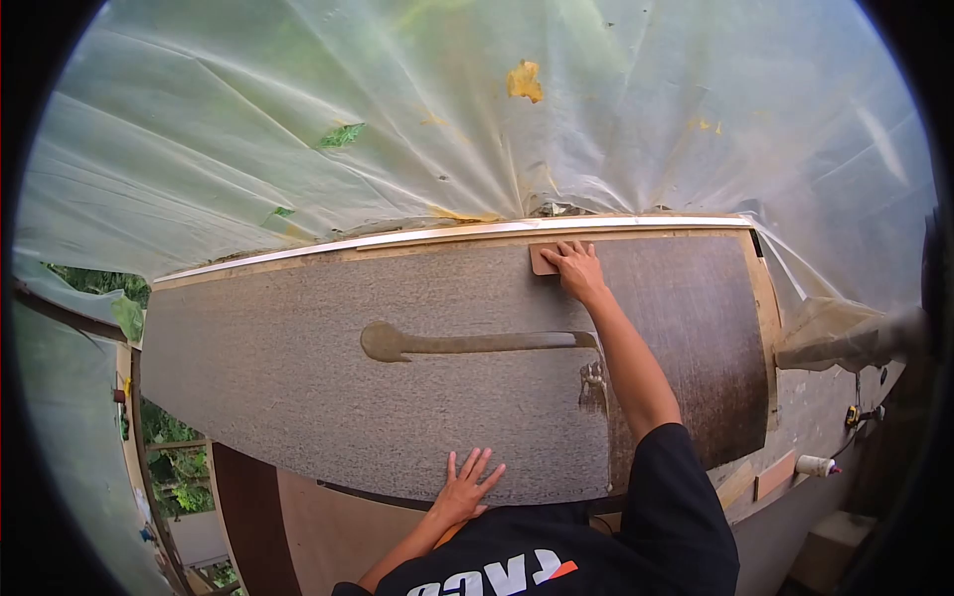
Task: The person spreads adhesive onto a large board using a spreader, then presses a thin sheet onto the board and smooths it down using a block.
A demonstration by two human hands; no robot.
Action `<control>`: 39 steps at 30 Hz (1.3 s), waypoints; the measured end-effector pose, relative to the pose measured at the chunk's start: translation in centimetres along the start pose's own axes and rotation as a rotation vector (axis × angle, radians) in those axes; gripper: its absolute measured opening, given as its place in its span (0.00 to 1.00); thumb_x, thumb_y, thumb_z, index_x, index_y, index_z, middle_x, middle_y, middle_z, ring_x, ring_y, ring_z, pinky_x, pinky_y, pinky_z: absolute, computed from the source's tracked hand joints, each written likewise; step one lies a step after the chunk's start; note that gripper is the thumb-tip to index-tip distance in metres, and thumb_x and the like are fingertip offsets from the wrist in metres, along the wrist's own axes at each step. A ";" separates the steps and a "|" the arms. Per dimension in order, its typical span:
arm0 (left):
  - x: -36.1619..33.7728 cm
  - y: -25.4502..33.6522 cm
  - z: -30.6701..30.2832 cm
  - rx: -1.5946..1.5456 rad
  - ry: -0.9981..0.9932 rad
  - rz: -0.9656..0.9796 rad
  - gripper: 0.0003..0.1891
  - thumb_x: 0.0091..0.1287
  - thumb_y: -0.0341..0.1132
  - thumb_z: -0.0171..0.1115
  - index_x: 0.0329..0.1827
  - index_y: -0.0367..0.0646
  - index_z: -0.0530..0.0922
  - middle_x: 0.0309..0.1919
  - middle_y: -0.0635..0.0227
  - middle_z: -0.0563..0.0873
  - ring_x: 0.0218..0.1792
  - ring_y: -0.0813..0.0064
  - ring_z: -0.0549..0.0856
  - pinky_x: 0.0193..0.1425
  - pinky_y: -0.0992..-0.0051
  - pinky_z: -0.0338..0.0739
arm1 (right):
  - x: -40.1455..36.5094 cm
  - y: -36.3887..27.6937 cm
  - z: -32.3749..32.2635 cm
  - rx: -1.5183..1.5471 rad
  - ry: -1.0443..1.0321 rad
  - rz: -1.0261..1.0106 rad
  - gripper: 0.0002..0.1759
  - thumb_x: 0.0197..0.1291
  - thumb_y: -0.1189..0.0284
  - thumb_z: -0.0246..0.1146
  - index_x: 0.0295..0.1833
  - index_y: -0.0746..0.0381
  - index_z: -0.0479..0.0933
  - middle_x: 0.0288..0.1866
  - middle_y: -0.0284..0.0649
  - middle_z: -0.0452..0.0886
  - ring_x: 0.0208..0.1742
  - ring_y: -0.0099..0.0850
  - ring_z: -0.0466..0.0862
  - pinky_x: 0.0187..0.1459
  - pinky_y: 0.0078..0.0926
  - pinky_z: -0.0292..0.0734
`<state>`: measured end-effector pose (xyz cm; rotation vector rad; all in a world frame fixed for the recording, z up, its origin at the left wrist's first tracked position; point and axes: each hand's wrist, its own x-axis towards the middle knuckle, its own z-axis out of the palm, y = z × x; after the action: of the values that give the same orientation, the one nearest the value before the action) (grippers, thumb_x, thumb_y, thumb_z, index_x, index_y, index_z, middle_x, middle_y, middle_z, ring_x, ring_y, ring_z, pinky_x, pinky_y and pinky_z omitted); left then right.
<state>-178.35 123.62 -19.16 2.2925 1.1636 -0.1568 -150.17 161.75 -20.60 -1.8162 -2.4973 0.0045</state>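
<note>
A large grey-brown panel (268, 368) with a fine mottled surface lies in front of me. At its far edge, my right hand (576, 268) grips a flat, brown, rectangular spreader (544, 260) that rests on the panel. My left hand (467, 492) lies on the near edge with fingers spread, holding nothing. Between the hands runs a long wet streak of brownish liquid (457, 343), ending in a round blob at the left. A smaller wet patch (592, 385) sits near my right forearm. The panel looks darker and smoother towards the right.
Translucent plastic sheeting (298, 129) hangs behind the panel. A white strip (437, 236) runs along the far edge. At the right are a white bottle (817, 465), a reddish-brown block (775, 477) and a yellow-and-black tool (853, 416). Wooden framing (214, 507) stands at lower left.
</note>
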 end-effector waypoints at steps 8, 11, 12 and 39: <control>0.1 0.5 0.4 0.057 0.076 -0.008 0.55 0.43 0.46 0.78 0.77 0.58 0.57 0.78 0.52 0.50 0.78 0.51 0.48 0.72 0.30 0.41 | -5.4 0.9 -4.6 0.158 -0.334 -0.011 0.29 0.57 0.76 0.55 0.61 0.35 0.78 0.55 0.33 0.82 0.54 0.39 0.83 0.48 0.40 0.80; 0.1 0.5 0.7 0.068 0.130 0.005 0.54 0.44 0.46 0.77 0.77 0.58 0.57 0.78 0.51 0.49 0.78 0.50 0.48 0.72 0.31 0.40 | -11.4 -0.2 -6.0 0.124 -0.424 -0.014 0.29 0.55 0.75 0.58 0.61 0.35 0.78 0.54 0.32 0.83 0.53 0.39 0.83 0.45 0.41 0.81; 0.0 0.5 0.7 0.079 0.122 -0.002 0.53 0.47 0.46 0.76 0.78 0.58 0.55 0.78 0.54 0.48 0.78 0.52 0.47 0.73 0.31 0.40 | -13.7 -0.6 -6.3 0.133 -0.468 -0.002 0.30 0.55 0.75 0.58 0.61 0.34 0.78 0.54 0.32 0.83 0.54 0.39 0.83 0.45 0.41 0.81; 0.1 -0.9 2.7 0.167 0.264 0.071 0.51 0.50 0.49 0.72 0.78 0.54 0.54 0.79 0.53 0.47 0.79 0.53 0.46 0.74 0.32 0.38 | -46.5 -8.0 -12.8 1.229 -0.413 0.591 0.13 0.54 0.82 0.62 0.47 0.69 0.81 0.37 0.28 0.83 0.39 0.20 0.79 0.45 0.24 0.76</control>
<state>-178.60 122.62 -21.84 2.5580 1.2349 0.0814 -142.93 114.66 -9.51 -1.8150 -1.2769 1.6104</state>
